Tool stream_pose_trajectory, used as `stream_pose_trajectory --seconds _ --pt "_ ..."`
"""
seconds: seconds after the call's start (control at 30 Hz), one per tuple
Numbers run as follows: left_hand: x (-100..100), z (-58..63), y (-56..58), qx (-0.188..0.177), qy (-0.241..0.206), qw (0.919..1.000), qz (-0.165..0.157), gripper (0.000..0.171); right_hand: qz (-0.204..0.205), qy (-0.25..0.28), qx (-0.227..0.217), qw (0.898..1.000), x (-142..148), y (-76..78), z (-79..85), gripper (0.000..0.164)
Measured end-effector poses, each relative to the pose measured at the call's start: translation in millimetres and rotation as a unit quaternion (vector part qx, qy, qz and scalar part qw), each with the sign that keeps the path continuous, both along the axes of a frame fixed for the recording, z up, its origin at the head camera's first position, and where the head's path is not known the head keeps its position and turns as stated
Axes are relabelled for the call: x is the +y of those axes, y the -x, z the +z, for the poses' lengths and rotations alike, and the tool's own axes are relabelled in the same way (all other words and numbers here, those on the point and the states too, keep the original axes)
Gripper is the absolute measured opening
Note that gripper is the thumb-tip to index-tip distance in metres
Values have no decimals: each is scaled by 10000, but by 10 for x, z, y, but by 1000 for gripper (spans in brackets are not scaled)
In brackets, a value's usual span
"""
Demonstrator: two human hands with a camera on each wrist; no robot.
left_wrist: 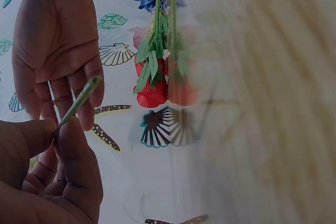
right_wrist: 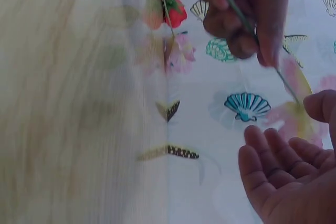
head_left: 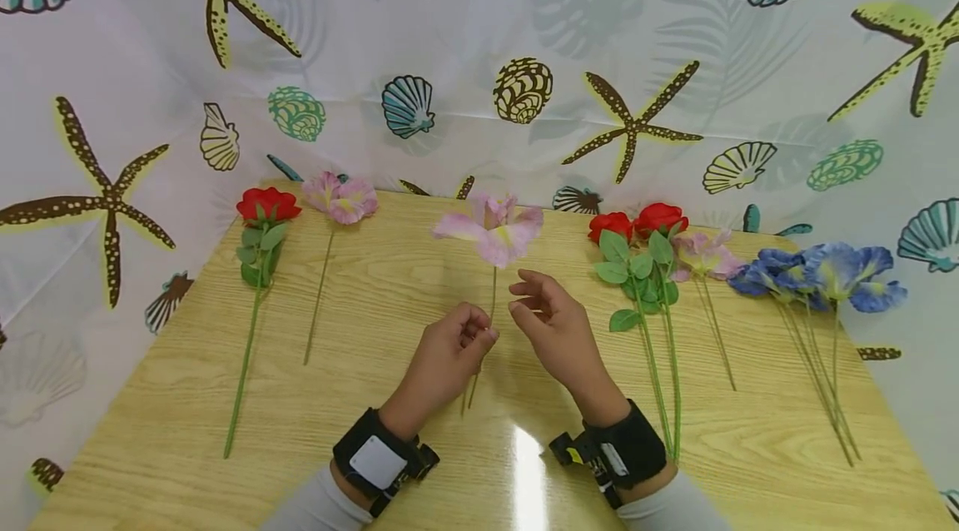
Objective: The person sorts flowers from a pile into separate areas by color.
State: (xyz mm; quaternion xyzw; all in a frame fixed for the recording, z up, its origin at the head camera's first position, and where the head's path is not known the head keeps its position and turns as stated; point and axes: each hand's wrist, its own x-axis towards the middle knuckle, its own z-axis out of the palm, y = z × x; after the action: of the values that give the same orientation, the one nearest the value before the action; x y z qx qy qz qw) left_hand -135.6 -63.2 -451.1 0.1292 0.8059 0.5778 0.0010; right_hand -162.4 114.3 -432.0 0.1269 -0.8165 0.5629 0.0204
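Between thumb and fingers, my left hand (head_left: 454, 348) pinches the green stem (left_wrist: 79, 100) of a pale pink artificial iris (head_left: 498, 233). The bloom stands upright above the hand, and the stem's lower end sticks out below it. Just right of the stem, my right hand (head_left: 554, 331) holds nothing, its fingers loosely bent and the palm turned toward the flower. In the right wrist view the right hand's fingers (right_wrist: 273, 166) lie relaxed beside the pink petals (right_wrist: 296, 121), while the left hand (right_wrist: 247, 14) grips the stem higher in the picture.
On the wooden table (head_left: 187, 381), a red rose (head_left: 268, 205) and a pink flower (head_left: 342, 198) lie at left. To the right lie two red roses (head_left: 661, 219), another pink flower (head_left: 707, 255) and several blue irises (head_left: 839, 273). A shell-print curtain (head_left: 464, 32) hangs behind.
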Motion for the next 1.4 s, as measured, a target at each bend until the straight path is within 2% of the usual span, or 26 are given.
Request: stream_pose_trajectory --seconds 0.17,0.23,0.37,0.47,0.7,0.87,1.0,1.07,1.17,1.27,1.4 --pt "61 -13 -20 260 180 9995 71 7 -137 377 -40 9992 -110 -42 36 35" --pt "73 -23 -24 324 182 9993 56 7 -180 494 -34 9986 -136 -66 63 27" --pt "85 -40 -30 413 213 9989 34 7 -216 880 -212 9957 -208 -164 237 20" --pt "95 -40 -37 431 211 9988 52 8 -274 1174 -412 9919 -256 -204 317 25" --pt "119 -32 -80 329 203 9992 83 13 -363 1249 -286 9911 -290 -222 290 22" --pt "54 5 -55 161 699 9974 82 32 -391 1267 -177 9910 -223 -211 288 22" --pt "-110 50 20 254 1470 9888 103 50 -535 1297 -193 9899 -142 -177 287 23" --pt "-218 71 70 439 1869 9810 293 57 -588 1333 -206 9891 -110 -159 285 23" --pt "-394 102 145 671 2325 9673 756 62 -666 1413 -244 9874 -80 -138 281 23" --pt "-568 124 207 826 2521 9568 1186 62 -742 1482 -297 9857 -59 -123 274 23" --pt "-754 140 242 880 2555 9507 1523 63 -827 1469 -331 9851 -21 -115 260 23"
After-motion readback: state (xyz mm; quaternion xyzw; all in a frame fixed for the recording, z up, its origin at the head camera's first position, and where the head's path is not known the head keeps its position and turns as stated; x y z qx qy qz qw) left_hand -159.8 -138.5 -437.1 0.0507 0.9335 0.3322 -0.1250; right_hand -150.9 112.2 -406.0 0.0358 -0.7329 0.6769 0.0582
